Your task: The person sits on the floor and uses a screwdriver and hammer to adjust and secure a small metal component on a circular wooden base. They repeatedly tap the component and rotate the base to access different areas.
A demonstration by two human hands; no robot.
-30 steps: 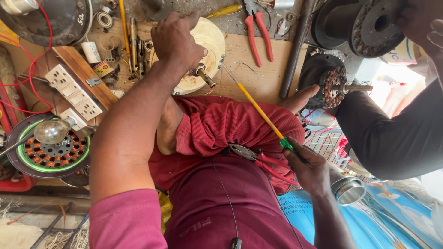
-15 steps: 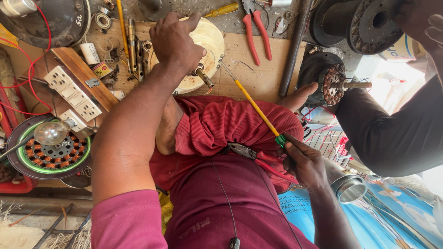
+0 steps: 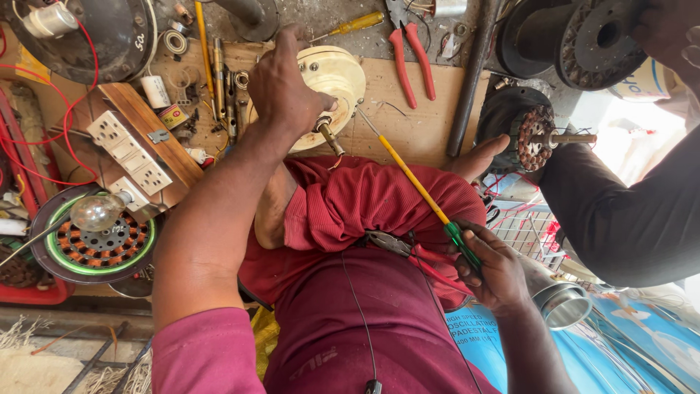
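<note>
A: Head view, entry one. Left hand (image 3: 281, 87) lies palm down on the cream motor cover (image 3: 332, 84), fingers spread over its top and closed round its edge, pinning it to the wooden board (image 3: 408, 120). The cover's short shaft (image 3: 328, 135) sticks out toward the lap.

B: And the right hand (image 3: 496, 266)?

A: Fingers wrapped tight round the green handle of a yellow screwdriver (image 3: 419, 186). Its tip sits just beside the shaft, at the cover's lower rim. Red-handled pliers (image 3: 408, 248) rest on the lap, touching that hand.

B: Step in hand?

A: Judged: working a screw or seam near the shaft while the cover is held down. Whether the tip is seated, I cannot tell. The next move would need the left hand's steady press and the blade in line with the shaft side.

B: Surroundings?

A: Switchboard (image 3: 131, 149) with a bulb (image 3: 98, 211) on the left, a wound stator (image 3: 98, 241) beneath it, another person's dark sleeve (image 3: 627, 211) to the right.
</note>
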